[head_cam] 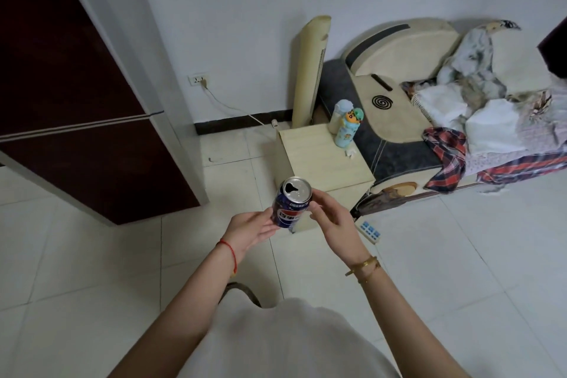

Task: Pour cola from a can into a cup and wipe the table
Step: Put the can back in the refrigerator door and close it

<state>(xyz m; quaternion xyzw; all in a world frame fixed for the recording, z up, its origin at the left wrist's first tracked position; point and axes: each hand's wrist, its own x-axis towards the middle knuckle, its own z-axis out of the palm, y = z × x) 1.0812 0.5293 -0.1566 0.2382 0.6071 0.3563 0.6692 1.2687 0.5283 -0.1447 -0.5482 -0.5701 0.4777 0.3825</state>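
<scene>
A blue cola can [291, 204] with its top opened is held upright in front of me, above the floor. My left hand [253, 228] grips the can's lower side from the left. Fingertips of my right hand [329, 216] rest against the can's upper right side. Beyond the can stands a small light wooden table [322, 159]. On its far right corner stand a pale blue cartoon bottle [346, 127] and a white bottle [337, 115] behind it. A crumpled white scrap [350, 153] lies on the table near the bottles. I see no cup.
A dark red door [76, 101] stands at the left. A cream tower fan [310, 70] leans by the wall behind the table. A sofa [429, 120] piled with clothes fills the right. A power strip [369, 230] lies on the white tiled floor.
</scene>
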